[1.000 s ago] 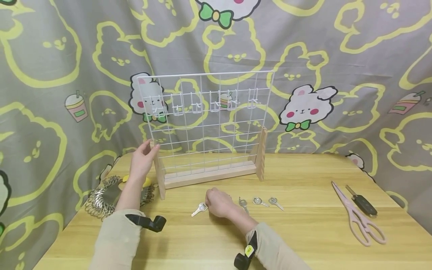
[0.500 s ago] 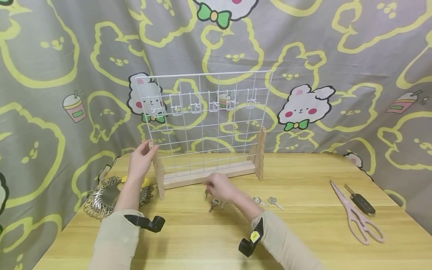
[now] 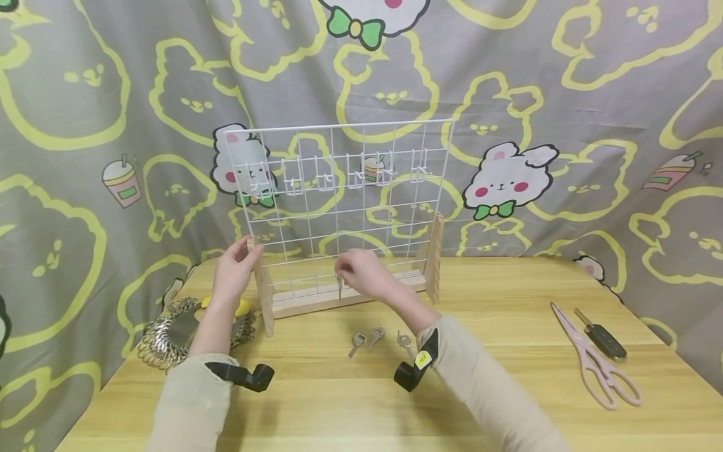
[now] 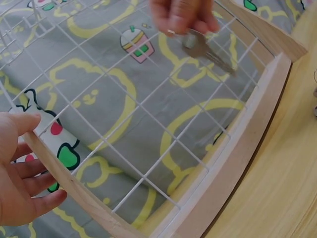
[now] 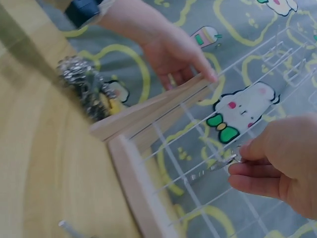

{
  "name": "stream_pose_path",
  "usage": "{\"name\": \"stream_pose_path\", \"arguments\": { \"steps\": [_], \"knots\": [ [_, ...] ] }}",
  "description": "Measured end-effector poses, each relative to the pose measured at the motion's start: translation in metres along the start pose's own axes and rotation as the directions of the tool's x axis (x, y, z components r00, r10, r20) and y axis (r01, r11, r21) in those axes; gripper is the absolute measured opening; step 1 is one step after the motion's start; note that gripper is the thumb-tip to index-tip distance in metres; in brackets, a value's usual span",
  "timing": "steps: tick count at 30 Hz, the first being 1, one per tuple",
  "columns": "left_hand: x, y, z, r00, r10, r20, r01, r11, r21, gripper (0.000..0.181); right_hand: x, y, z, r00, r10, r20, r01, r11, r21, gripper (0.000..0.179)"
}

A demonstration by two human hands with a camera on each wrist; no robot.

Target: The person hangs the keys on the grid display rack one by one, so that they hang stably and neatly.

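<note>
in the head view, a white wire rack [image 3: 337, 212] stands upright on the table [image 3: 316, 395]. the left hand [image 3: 233, 271] holds the top of its left wooden post [image 3: 267, 307]. the right hand [image 3: 364, 274] pinches a key [image 3: 340, 287] up in the air, in front of the low wires. three small keys [image 3: 358, 343] lie on the table below. white hooks [image 3: 324, 182] sit higher up on the wires. a bunch of metal rings [image 3: 164, 336] is by the left arm. scissors [image 3: 593, 359] and a car key [image 3: 605, 340] lie well apart, off to the right.

in the left wrist view, the left thumb is on one side of the post and the other fingers are on the far side. a soft, steady hold like that should be enough to stop the rack from sliding if it gets a bump. the key hangs tilted from the right hand, thin end down.

in the right wrist view, the right thumb and fingers are closed on the wide end of the key. i cannot tell if it touches the wires. it would be best to move it slowly, a little in front of the rack, so it does not snag.
</note>
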State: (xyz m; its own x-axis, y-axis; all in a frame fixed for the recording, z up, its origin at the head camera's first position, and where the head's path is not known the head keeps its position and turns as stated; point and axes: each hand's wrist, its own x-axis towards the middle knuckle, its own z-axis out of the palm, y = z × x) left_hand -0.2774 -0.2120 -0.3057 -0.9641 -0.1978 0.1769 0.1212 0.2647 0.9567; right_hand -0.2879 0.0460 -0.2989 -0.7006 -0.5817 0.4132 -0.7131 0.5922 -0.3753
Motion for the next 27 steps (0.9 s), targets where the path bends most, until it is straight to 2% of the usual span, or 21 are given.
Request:
{"name": "stream_pose_path", "arguments": {
  "steps": [8, 27],
  "knots": [
    [-0.002, -0.003, -0.001, 1.0, -0.007, 0.002, 0.007, 1.0, 0.004, 0.067, 0.026, -0.018, -0.016, 0.999, 0.032, -0.007, -0.032, 0.999, 0.017, 0.006],
    [-0.003, 0.0, -0.001, 1.0, -0.011, -0.005, 0.011, 0.999, 0.034, 0.071, 0.077, -0.078, -0.036, 0.994, -0.047, -0.101, 0.045, 0.999, -0.023, 0.01]
  ]
}}
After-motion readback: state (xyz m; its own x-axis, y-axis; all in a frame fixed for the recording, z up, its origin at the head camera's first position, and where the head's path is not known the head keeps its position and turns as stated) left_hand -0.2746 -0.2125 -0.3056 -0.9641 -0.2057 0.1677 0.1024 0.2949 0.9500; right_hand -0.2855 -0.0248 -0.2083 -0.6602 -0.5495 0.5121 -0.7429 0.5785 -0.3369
